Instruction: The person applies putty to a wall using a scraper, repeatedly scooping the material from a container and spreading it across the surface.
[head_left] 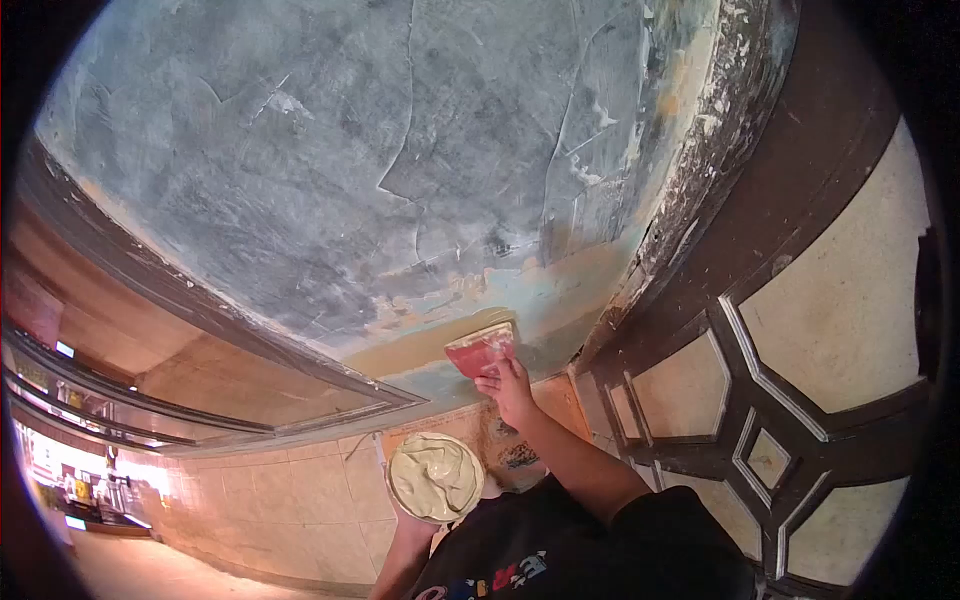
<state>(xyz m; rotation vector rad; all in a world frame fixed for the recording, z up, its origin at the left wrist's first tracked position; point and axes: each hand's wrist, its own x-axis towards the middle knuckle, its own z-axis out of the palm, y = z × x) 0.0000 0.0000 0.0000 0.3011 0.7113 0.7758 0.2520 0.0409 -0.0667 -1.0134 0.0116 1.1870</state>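
Observation:
My right hand grips a red putty scraper, its pale-coated edge against the lower part of the wall. Around that edge lies a band of wet olive-coloured putty on the wall. Lower down, my left hand holds up a round tub of cream-coloured putty from below, close to my chest. Most of the left fingers are hidden under the tub. The wall above is patchy grey-blue, with ridges and cracks.
On the right stands a dark wooden door with pale panels and a worn, flaking frame. A brown-framed window runs along the left. Pale tiles cover the lower wall. Bright clutter shows at the far left.

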